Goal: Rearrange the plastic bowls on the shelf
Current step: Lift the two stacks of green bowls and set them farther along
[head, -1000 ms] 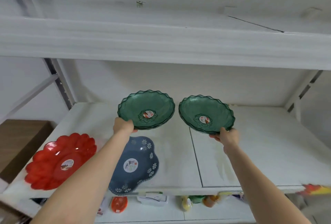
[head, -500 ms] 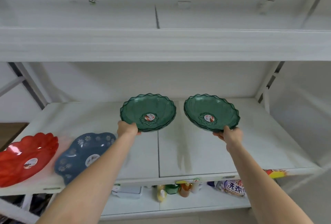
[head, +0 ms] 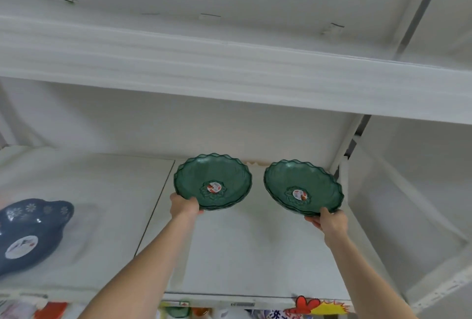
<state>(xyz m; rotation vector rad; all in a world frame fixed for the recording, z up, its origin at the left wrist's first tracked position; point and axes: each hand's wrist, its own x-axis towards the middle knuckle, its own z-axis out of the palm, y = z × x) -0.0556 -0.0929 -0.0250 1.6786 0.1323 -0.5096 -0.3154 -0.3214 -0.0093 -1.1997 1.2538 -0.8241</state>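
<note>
At the far right of the shelf, each hand grips a stack of green scalloped bowls by its near rim: left hand the left stack, right hand the right stack. Rim holds probably let both stacks slide side by side toward the back wall, well apart from the blue flowered bowl at near left.

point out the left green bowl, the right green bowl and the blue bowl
left green bowl (head: 212,182), head view, inner wall above its sticker
right green bowl (head: 302,183), head view, inner wall above its sticker
blue bowl (head: 33,221), head view, inside surface above its label
</note>
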